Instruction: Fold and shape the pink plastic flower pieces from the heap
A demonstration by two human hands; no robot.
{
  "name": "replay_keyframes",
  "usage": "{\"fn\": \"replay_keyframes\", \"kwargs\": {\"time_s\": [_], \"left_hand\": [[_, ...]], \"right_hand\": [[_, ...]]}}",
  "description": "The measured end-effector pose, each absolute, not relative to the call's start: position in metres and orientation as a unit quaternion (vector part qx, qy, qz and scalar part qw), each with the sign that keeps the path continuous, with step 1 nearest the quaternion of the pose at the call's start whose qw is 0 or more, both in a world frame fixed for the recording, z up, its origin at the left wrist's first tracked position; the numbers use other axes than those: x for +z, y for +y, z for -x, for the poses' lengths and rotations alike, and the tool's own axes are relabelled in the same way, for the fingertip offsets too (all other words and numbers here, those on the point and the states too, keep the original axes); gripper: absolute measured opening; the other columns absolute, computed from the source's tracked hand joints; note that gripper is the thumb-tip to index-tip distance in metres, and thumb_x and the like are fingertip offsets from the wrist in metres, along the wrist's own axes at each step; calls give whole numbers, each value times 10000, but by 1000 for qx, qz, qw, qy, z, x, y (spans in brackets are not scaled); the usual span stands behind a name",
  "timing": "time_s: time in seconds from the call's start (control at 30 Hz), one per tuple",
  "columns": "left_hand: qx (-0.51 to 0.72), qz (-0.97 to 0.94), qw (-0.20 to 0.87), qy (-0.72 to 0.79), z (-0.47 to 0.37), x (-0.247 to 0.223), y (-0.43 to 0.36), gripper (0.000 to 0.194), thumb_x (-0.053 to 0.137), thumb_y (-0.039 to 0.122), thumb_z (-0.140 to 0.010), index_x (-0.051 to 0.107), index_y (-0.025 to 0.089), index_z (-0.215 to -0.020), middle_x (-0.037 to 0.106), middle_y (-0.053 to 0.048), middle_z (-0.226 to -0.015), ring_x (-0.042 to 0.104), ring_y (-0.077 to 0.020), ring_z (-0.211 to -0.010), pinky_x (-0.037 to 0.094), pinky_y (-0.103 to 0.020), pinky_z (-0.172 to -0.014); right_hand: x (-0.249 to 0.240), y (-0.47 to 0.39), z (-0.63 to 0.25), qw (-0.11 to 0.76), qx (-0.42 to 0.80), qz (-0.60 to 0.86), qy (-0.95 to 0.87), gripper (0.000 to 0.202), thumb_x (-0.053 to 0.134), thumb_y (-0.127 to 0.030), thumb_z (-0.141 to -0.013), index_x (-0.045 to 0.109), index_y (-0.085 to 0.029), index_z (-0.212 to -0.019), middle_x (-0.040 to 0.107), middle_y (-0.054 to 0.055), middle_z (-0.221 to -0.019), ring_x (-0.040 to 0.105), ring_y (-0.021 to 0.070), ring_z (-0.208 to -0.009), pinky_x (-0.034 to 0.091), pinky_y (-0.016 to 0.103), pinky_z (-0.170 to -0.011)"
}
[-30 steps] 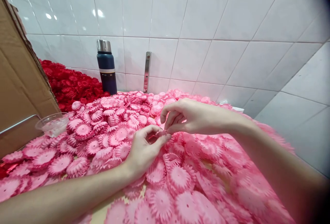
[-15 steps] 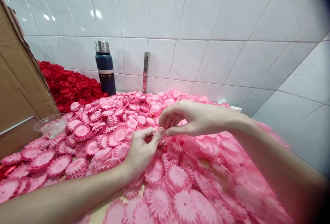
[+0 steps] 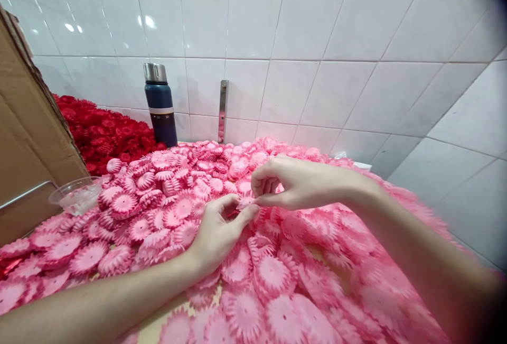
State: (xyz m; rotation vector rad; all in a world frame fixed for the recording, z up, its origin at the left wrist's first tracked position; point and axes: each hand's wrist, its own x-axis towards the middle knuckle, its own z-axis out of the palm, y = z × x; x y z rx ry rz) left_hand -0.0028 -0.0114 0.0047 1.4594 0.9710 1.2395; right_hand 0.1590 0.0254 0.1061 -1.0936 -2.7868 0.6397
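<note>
My left hand is closed, with thumb and fingers pinching a small pale pink flower piece. My right hand comes in from the right, its fingers curled and its thumb and fingertip meeting at the same piece. Between the two hands only a bit of the piece shows; the fingers cover the rest. Under and around both hands lies a deep spread of pink fringed flower discs, many with a small dark hole at the centre.
A dark blue bottle with a steel cap stands near the tiled wall. Left of it rises a heap of red flower pieces. A cardboard box and a clear plastic bowl are on the left. A metal strip stands against the wall.
My right hand has shifted slightly right, and my left thumb reaches further right. The pink flower piece shows more between them. The view has moved a little.
</note>
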Motion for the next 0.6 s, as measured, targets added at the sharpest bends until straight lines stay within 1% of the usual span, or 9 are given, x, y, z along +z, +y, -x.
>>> {"fn": "replay_keyframes", "kwargs": {"time_s": [0.07,0.17,0.27,0.33,0.4,0.5,0.6], "left_hand": [[510,-593,481,396,3,5,-12,302,620,389,-773,523,144,-626,479,25,-602,424,-94,-571,342,-212,-534],[515,-594,472,398,3,4,-13,364,590,428,-790,494,147,-578,424,40,-555,369,-81,-520,302,-214,-496],[512,-599,472,396,4,4,-13,429,555,471,-803,454,153,-533,391,41,-525,349,-79,-497,280,-222,-480],[510,-604,468,395,4,3,-12,447,544,488,-804,453,153,-523,390,37,-519,352,-81,-495,277,-226,-481],[513,-606,459,398,5,2,-10,453,538,499,-804,454,152,-525,378,37,-518,342,-80,-495,263,-227,-477],[508,-612,459,396,5,0,-9,449,539,497,-804,453,152,-530,379,37,-521,340,-79,-497,266,-225,-478],[499,-629,449,393,5,2,-11,409,598,447,-780,461,152,-531,415,31,-533,367,-84,-517,302,-223,-502]], "right_hand": [[107,25,-160,40,211,358,-908,100,543,-170,-767,641,-167,-752,662,28,-753,593,144,-671,451,255,-593],[108,24,-159,52,224,349,-908,96,584,-220,-761,650,-172,-812,670,31,-816,607,149,-716,465,247,-607],[111,21,-157,43,236,334,-912,201,650,-318,-735,671,-184,-883,680,31,-855,617,159,-749,475,252,-635],[112,19,-155,28,244,328,-912,218,642,-350,-748,689,-188,-886,690,32,-839,619,160,-738,472,256,-639],[111,19,-153,23,244,325,-914,189,609,-313,-777,700,-188,-887,695,32,-827,617,152,-718,463,250,-625],[110,19,-152,21,219,324,-920,165,561,-215,-791,700,-181,-874,690,23,-791,595,133,-665,435,240,-581],[109,21,-155,28,189,335,-922,171,508,-186,-801,678,-175,-787,652,10,-704,544,121,-601,385,241,-527]]}}
